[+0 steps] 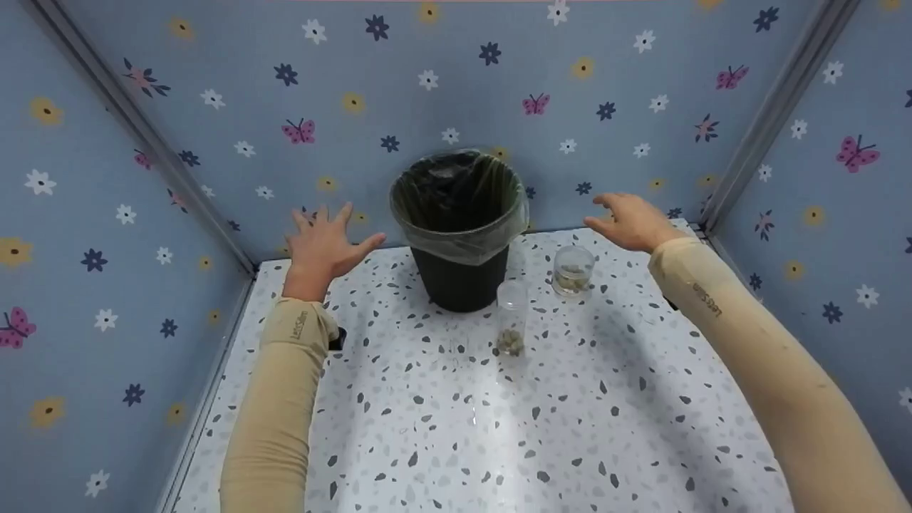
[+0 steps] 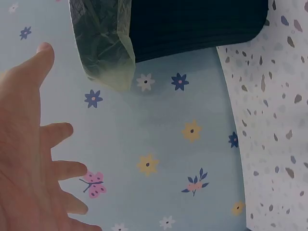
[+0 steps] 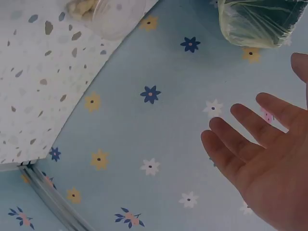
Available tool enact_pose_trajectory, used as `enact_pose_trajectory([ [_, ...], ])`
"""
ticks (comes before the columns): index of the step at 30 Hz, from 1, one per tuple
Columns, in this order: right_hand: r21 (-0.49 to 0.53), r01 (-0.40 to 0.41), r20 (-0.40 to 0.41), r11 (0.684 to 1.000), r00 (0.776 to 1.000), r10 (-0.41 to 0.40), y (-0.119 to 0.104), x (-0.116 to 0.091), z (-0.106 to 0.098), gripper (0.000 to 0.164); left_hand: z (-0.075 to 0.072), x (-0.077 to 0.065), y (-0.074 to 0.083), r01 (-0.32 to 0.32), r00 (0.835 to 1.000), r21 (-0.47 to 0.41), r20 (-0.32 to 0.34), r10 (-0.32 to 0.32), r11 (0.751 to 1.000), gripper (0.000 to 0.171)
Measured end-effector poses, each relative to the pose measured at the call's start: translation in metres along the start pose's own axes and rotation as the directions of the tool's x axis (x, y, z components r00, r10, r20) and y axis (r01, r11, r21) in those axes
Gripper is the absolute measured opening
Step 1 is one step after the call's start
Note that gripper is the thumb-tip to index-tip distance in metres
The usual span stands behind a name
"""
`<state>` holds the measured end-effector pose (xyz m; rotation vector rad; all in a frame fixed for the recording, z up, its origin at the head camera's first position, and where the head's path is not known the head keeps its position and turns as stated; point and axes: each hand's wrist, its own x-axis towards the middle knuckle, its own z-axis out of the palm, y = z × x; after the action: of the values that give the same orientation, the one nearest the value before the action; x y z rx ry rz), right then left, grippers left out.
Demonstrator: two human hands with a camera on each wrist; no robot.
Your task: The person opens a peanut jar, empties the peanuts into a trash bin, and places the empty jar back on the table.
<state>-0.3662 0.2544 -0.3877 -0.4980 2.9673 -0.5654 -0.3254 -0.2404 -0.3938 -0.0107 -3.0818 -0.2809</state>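
A dark trash bin [image 1: 462,278] with a clear plastic liner [image 1: 463,246] folded over its rim stands at the back of the table. To its left, my left hand [image 1: 322,246] is raised with fingers spread, holding nothing. On the other side my right hand [image 1: 634,221] hovers, fingers extended and apart from everything. Just below the right hand is a short clear jar [image 1: 573,271] with pale pieces inside. A taller clear container [image 1: 511,320] lies or stands in front of the bin, with similar pieces at its near end. The liner [image 2: 108,53] also shows near my left thumb.
The speckled white tabletop [image 1: 442,427] reaches back to a blue wall [image 1: 463,64] printed with flowers and butterflies. Similar panels close in both sides, joined by metal corner posts [image 1: 776,121]. Small transparent bits [image 1: 456,349] seem to lie before the bin.
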Motion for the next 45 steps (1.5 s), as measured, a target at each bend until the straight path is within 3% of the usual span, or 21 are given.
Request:
enact_pose_trajectory([
  [6,0.092,0.086,0.019,0.992,0.996,-0.088,-0.021,-0.004,0.020,0.051,0.009,-0.011,0.009,-0.018,1.000,-0.044,0.005,0.019,0.999,0.103],
  [14,0.130,0.222,0.046,0.966,0.972,-0.230,-0.054,-0.009,0.056,0.049,0.034,-0.032,0.032,-0.036,0.999,-0.127,0.007,0.037,0.991,0.104],
  [20,0.090,0.258,0.081,0.962,0.961,-0.265,-0.069,-0.008,0.083,0.054,0.069,-0.055,0.045,-0.041,0.999,-0.231,0.018,0.046,0.972,0.102],
  [26,0.055,0.255,0.143,0.965,0.955,-0.261,-0.083,-0.007,0.108,0.065,0.117,-0.078,0.054,-0.054,0.998,-0.337,0.002,0.058,0.940,0.096],
  [30,0.033,0.280,0.149,0.959,0.948,-0.282,-0.086,-0.005,0.121,0.064,0.145,-0.091,0.061,-0.047,0.998,-0.401,0.011,0.056,0.915,0.090],
  [36,0.087,0.282,0.135,0.956,0.947,-0.291,-0.083,-0.003,0.132,0.058,0.171,-0.102,0.067,-0.043,0.998,-0.476,0.020,0.060,0.878,0.088],
  [40,0.121,0.287,0.114,0.950,0.947,-0.301,-0.081,-0.002,0.132,0.057,0.178,-0.105,0.069,-0.050,0.998,-0.476,0.010,0.063,0.878,0.091],
  [45,0.168,0.306,0.064,0.937,0.945,-0.320,-0.081,-0.003,0.126,0.057,0.184,-0.109,0.072,-0.081,0.997,-0.535,-0.034,0.075,0.841,0.081],
])
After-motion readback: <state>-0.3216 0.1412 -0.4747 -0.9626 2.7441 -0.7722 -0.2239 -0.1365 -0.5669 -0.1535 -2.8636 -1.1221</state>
